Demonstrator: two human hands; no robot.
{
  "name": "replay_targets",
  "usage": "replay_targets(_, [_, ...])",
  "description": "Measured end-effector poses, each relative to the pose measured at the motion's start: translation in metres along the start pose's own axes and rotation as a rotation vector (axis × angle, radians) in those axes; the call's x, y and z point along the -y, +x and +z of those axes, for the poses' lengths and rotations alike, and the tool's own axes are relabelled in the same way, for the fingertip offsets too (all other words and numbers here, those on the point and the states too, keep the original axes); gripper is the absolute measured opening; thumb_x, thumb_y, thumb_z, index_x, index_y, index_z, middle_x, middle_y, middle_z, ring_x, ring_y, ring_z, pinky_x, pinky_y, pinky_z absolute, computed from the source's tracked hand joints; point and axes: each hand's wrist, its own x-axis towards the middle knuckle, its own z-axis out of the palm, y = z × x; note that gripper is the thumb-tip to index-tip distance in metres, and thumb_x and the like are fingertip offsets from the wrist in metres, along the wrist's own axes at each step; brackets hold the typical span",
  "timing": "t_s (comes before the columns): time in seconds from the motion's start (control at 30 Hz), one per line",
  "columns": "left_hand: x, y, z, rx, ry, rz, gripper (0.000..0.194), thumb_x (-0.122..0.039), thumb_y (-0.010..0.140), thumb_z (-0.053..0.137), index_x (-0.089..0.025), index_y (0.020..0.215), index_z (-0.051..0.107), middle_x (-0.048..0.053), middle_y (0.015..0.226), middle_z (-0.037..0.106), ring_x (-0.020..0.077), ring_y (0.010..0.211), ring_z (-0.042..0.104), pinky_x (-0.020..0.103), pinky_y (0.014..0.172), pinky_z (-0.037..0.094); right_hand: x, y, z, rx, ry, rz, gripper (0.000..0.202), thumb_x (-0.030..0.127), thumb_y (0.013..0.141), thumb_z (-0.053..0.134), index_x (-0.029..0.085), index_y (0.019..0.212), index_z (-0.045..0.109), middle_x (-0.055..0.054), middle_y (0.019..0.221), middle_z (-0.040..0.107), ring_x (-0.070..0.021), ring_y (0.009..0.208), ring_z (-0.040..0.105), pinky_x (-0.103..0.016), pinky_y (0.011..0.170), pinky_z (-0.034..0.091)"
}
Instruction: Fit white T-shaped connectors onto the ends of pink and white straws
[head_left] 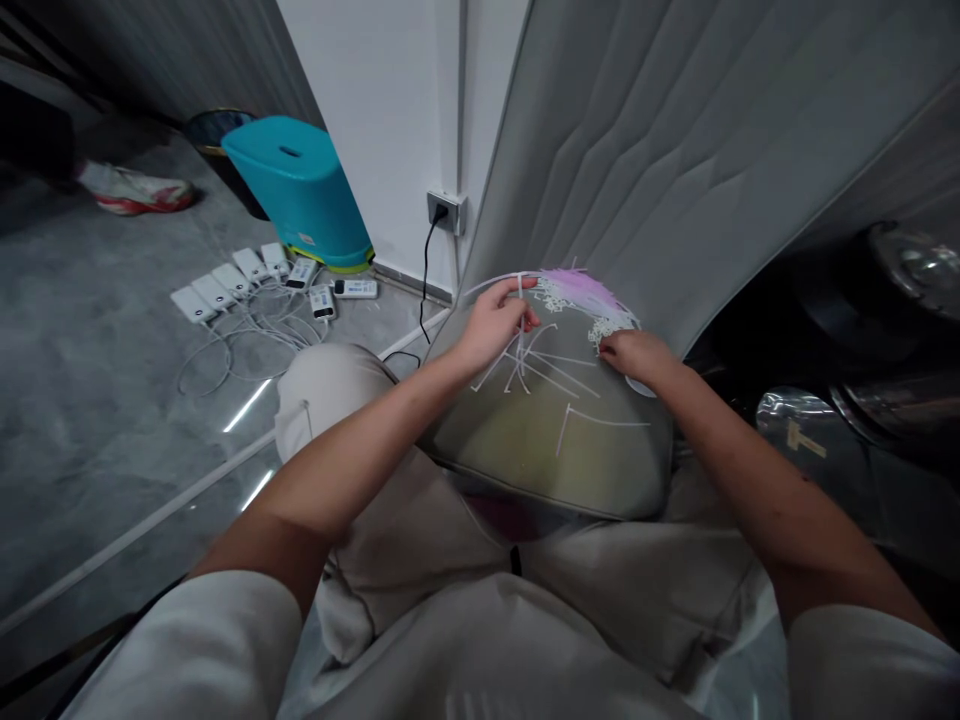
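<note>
My left hand (501, 322) is closed near a white strip that stands up over the grey seat (615, 470); its index finger reaches toward small white pieces (553, 296). At the right, my right hand (631, 354) has its fingertips pressed together at a second cluster of small white pieces (604, 328). What the fingertips hold is too small to make out. A pink and white bundle of thin strands (581, 288) lies between the hands at the back of the seat. Several thin white strips (559, 372) are spread in front, and a bent one (607, 419) lies nearer me.
White power banks (229, 280) with tangled cables lie on the floor at the left. Behind them stand a teal bin (300, 190) and a dark bin. A black plug (441, 212) sits in the wall socket. Another person's shoe (142, 190) shows far left; shiny metal pots (911, 260) are at right.
</note>
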Motion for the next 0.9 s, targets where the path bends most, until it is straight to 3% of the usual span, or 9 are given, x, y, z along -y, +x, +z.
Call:
replay_targets(0.3, [0.0,0.011,-0.005,-0.036,-0.005,-0.001,0.03,-0.006,0.083,0.048,-0.016,0.104,0.068,-0.002,0.065,0.066,0.0096,0.057,0.059,0.021,0.059,0.043,0.018,-0.005,0.006,-0.052,0.025,0.037,0.039,0.039,0.098,0.064,0.018,0.13,0.063,-0.011,0.133,0.065,-0.0232,0.114,0.067,-0.046,0.097,0.06])
replay_targets(0.5, [-0.006,0.016,-0.013,-0.113,-0.007,0.008,0.025,-0.003,0.086,0.046,-0.017,0.092,0.066,-0.004,0.06,0.06,0.0081,0.054,0.056,0.019,0.055,0.04,0.023,-0.015,-0.007,-0.198,0.124,0.12,0.037,0.04,0.099,0.063,0.019,0.129,0.063,-0.011,0.133,0.066,-0.0228,0.113,0.067,-0.045,0.096,0.06])
replay_targets(0.6, [-0.008,0.017,-0.016,-0.14,-0.001,0.001,0.024,-0.003,0.087,0.047,-0.017,0.089,0.065,-0.004,0.06,0.058,0.0083,0.054,0.056,0.019,0.055,0.04,0.044,-0.028,-0.002,-0.273,0.212,0.094,0.037,0.04,0.099,0.064,0.018,0.129,0.063,-0.01,0.131,0.066,-0.0228,0.112,0.068,-0.045,0.095,0.06])
replay_targets(0.77, [-0.007,0.017,-0.014,-0.147,0.012,0.004,0.024,-0.003,0.09,0.046,-0.017,0.089,0.066,-0.004,0.061,0.058,0.0087,0.055,0.055,0.02,0.058,0.043,0.1,-0.044,0.028,-0.229,0.359,-0.054,0.035,0.039,0.099,0.063,0.019,0.128,0.064,-0.01,0.13,0.067,-0.0216,0.111,0.068,-0.044,0.095,0.06])
replay_targets(0.9, [-0.005,0.018,-0.013,-0.144,0.021,0.013,0.022,-0.006,0.094,0.048,-0.017,0.09,0.066,-0.004,0.062,0.058,0.0085,0.056,0.056,0.02,0.061,0.045,0.122,-0.054,0.043,-0.223,0.431,-0.09,0.036,0.039,0.099,0.062,0.02,0.129,0.063,-0.01,0.134,0.065,-0.0222,0.113,0.067,-0.045,0.096,0.06])
